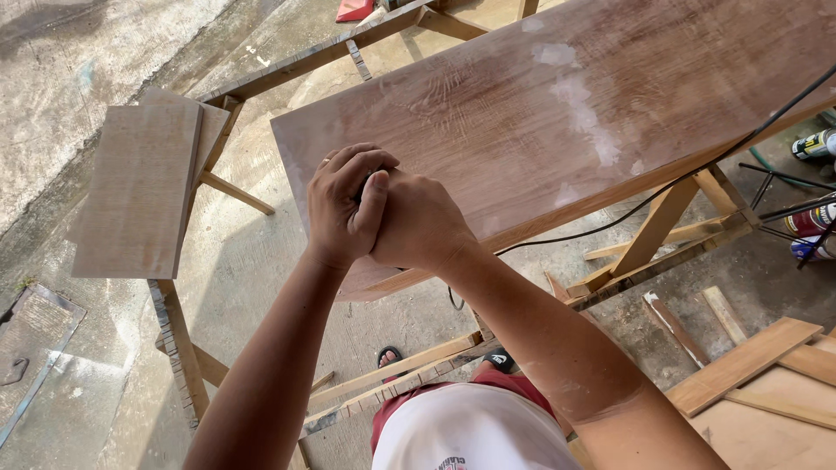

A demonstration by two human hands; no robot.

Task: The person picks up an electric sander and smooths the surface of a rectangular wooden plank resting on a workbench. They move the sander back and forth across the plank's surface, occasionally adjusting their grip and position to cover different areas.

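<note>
1. Concrete floor (252, 252), dusty and littered with offcuts, runs under a rough wooden frame (305, 59) that serves as our counter.
2. On it lies a long reddish-brown board (557, 113), with pale filler patches and fine swirl marks across its face.
3. Both our hands sit stacked at the board's near-left end: the left hand (344, 204) wraps over the right hand (422, 222), pressing down on a small dark tool that is almost wholly hidden beneath them. Fingers of both are curled tight around it; we cannot tell which tool it is.
4. A black cord (662, 187) trails from under the hands, off the board's edge to the right.
5. We judge this to be surface smoothing, worked at one end only.
6. Next we would need steady downward pressure and a slow pass toward the filler patches, keeping the cord free of the path.
7. A smaller panel (139, 187) rests to the left, untouched.
</note>
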